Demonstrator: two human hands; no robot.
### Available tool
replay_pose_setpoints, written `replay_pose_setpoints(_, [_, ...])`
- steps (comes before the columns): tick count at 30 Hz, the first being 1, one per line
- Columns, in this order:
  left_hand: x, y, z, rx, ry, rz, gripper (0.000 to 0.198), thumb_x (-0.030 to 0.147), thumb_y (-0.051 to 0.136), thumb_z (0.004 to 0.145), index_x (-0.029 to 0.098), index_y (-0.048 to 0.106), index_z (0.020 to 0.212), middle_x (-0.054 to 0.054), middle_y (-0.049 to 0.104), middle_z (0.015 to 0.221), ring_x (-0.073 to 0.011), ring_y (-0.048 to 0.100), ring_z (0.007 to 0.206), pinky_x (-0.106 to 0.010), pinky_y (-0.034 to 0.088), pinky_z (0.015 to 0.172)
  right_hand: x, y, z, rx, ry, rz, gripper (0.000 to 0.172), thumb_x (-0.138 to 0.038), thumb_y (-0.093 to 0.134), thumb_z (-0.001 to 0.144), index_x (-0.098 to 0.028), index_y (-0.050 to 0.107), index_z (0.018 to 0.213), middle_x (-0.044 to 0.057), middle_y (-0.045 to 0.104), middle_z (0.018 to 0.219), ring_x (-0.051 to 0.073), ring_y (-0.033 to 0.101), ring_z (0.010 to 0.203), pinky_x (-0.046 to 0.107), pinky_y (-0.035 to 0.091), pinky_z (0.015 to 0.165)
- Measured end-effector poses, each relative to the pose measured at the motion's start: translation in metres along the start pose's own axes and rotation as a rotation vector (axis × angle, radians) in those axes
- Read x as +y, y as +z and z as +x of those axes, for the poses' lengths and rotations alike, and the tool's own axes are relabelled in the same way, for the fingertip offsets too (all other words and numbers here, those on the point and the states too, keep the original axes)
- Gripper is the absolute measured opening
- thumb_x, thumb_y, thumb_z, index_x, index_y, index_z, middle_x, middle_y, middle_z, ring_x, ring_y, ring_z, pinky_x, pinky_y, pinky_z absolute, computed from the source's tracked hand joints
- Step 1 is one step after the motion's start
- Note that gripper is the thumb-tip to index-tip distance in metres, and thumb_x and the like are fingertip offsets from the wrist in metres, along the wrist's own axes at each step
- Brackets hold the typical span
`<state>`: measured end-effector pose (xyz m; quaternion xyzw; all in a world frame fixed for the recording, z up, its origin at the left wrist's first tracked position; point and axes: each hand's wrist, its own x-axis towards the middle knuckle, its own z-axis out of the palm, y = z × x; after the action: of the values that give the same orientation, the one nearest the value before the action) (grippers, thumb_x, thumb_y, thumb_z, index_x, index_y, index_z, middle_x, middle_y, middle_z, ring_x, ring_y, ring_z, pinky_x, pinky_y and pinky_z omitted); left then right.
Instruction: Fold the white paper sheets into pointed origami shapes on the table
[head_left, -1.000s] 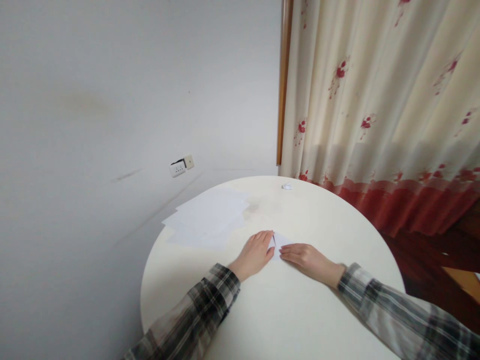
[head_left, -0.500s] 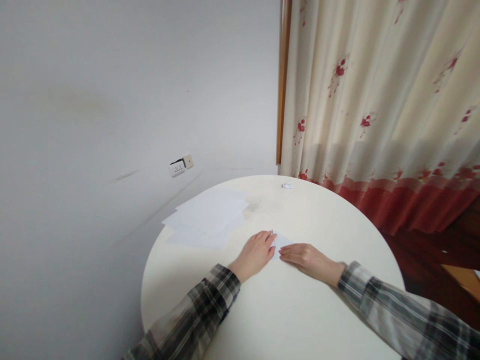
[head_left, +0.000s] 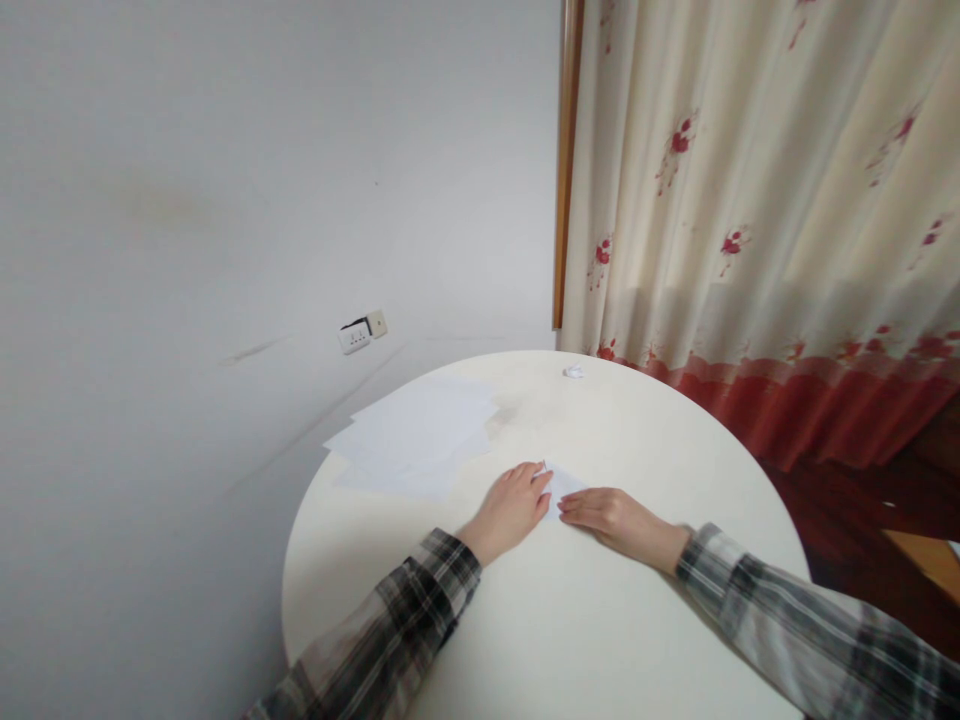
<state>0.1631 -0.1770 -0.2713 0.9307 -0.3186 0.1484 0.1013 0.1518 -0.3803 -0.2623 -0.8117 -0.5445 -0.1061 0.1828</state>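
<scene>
A small piece of white paper point(head_left: 564, 480), seemingly folded, lies on the round white table between my hands. My left hand point(head_left: 511, 508) is closed on its left side, with the fingertips by the paper's top corner and the thumb lower down. From the right, my right hand point(head_left: 609, 515) reaches in low, its fingers together and their tips on the paper's lower right part. Both hands rest on or just over the tabletop. My fingers cover much of the paper, so its full shape is hidden.
Several loose white sheets point(head_left: 420, 435) overlap at the table's left rear, some reaching its edge. A crumpled bit of paper point(head_left: 574, 371) sits near the far rim of the table point(head_left: 600, 640). Behind are a wall with a socket point(head_left: 355, 337) and a flowered curtain point(head_left: 720, 200).
</scene>
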Motion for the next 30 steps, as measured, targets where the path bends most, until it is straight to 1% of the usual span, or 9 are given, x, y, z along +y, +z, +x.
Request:
replay_pose_setpoints(5, [0.0, -0.001, -0.001, 0.013, 0.014, 0.005, 0.032, 0.023, 0.04, 0.085, 0.018, 0.045, 0.116, -0.007, 0.048, 0.121, -0.0186, 0.041, 0.113, -0.033, 0.033, 0.094, -0.001, 0.0, 0.0, 0.0, -0.006, -0.007, 0.035, -0.004, 0.036, 0.08, -0.013, 0.058, 0.106, 0.011, 0.061, 0.106, 0.015, 0.052, 0.106, 0.031, 0.042, 0.092])
replay_pose_setpoints(8, [-0.001, -0.002, -0.001, 0.014, 0.01, 0.003, 0.032, 0.023, 0.04, 0.085, 0.018, 0.045, 0.116, -0.007, 0.047, 0.122, -0.0185, 0.04, 0.113, -0.033, 0.033, 0.095, -0.003, 0.0, 0.002, 0.021, 0.0, -0.003, 0.033, -0.007, 0.036, 0.082, -0.013, 0.059, 0.104, 0.011, 0.062, 0.105, 0.015, 0.053, 0.105, 0.03, 0.043, 0.092])
replay_pose_setpoints(12, [-0.002, -0.004, 0.0, 0.01, 0.02, -0.015, 0.032, 0.02, 0.04, 0.083, 0.018, 0.046, 0.115, -0.007, 0.04, 0.13, -0.0174, 0.035, 0.12, -0.031, 0.03, 0.098, -0.005, 0.0, 0.004, 0.031, 0.019, 0.001, 0.03, -0.012, 0.036, 0.085, -0.014, 0.06, 0.103, 0.011, 0.063, 0.103, 0.015, 0.054, 0.103, 0.029, 0.043, 0.092])
replay_pose_setpoints(15, [-0.003, -0.005, 0.002, -0.025, 0.046, -0.033, 0.034, 0.018, 0.037, 0.083, 0.017, 0.045, 0.116, -0.006, 0.035, 0.134, -0.0159, 0.03, 0.124, -0.031, 0.028, 0.1, -0.005, -0.001, 0.004, 0.024, 0.017, -0.005, 0.03, -0.012, 0.035, 0.086, -0.014, 0.06, 0.104, 0.01, 0.062, 0.105, 0.015, 0.054, 0.104, 0.03, 0.043, 0.092])
replay_pose_setpoints(19, [-0.006, -0.004, 0.004, -0.066, 0.04, -0.043, 0.035, 0.017, 0.035, 0.083, 0.016, 0.045, 0.116, -0.006, 0.039, 0.132, -0.0167, 0.031, 0.123, -0.032, 0.027, 0.1, -0.004, 0.001, 0.004, 0.037, 0.013, -0.007, 0.029, -0.012, 0.037, 0.086, -0.013, 0.06, 0.103, 0.01, 0.063, 0.104, 0.014, 0.054, 0.104, 0.029, 0.043, 0.092])
replay_pose_setpoints(26, [-0.013, 0.0, 0.009, -0.067, 0.029, -0.093, 0.033, 0.021, 0.042, 0.08, 0.017, 0.049, 0.112, -0.007, 0.041, 0.13, -0.0195, 0.034, 0.12, -0.035, 0.026, 0.1, -0.003, 0.002, 0.004, 0.056, 0.003, 0.011, 0.027, -0.01, 0.038, 0.085, -0.014, 0.06, 0.1, 0.01, 0.064, 0.101, 0.013, 0.054, 0.103, 0.027, 0.043, 0.092])
replay_pose_setpoints(30, [-0.014, -0.001, 0.009, -0.046, 0.01, -0.091, 0.03, 0.021, 0.043, 0.08, 0.018, 0.051, 0.109, -0.009, 0.041, 0.129, -0.0202, 0.031, 0.121, -0.037, 0.025, 0.1, -0.003, 0.001, 0.004, 0.048, 0.007, 0.02, 0.028, -0.01, 0.038, 0.085, -0.014, 0.06, 0.101, 0.009, 0.064, 0.101, 0.013, 0.053, 0.104, 0.028, 0.043, 0.092])
